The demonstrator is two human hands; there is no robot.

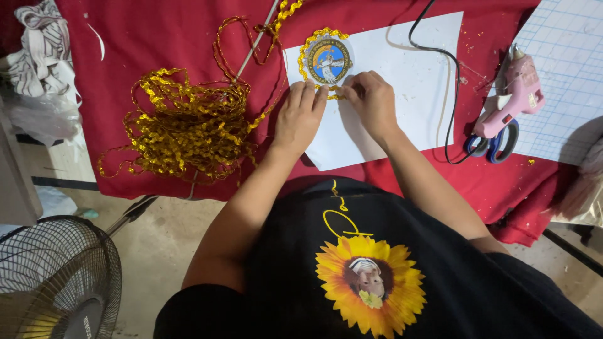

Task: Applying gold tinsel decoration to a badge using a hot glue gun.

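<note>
Both hands are working at the lower edge of a round badge point(326, 59), a blue and white disc with a picture in the middle, which is lying on a sheet of white paper point(402, 75) spread over the red cloth point(157, 37) that is covering the worktop. The left hand point(300, 116) is lying palm down with its fingers close together, the fingertips pressing on the gold braid point(306, 47) that is running round the rim of the badge. The right hand point(372, 100) is sitting just beside it, fingers bent, pinching the same braid at the bottom of the disc between thumb and forefinger. The braid is trailing off the top of the badge and leading left to a loose tangled heap of gold trim point(185, 125), which is lying on the cloth well apart from the hands. To the right, a pink glue gun point(512, 94) is resting at the edge of a pale gridded cutting mat point(565, 56), touching a pair of blue-handled scissors point(496, 144), and its black cord point(449, 94) is looping across the paper. A bundle of striped fabric point(38, 50) is sitting at the far left, and a wire-caged fan point(56, 276) is standing on the floor below the worktop.
</note>
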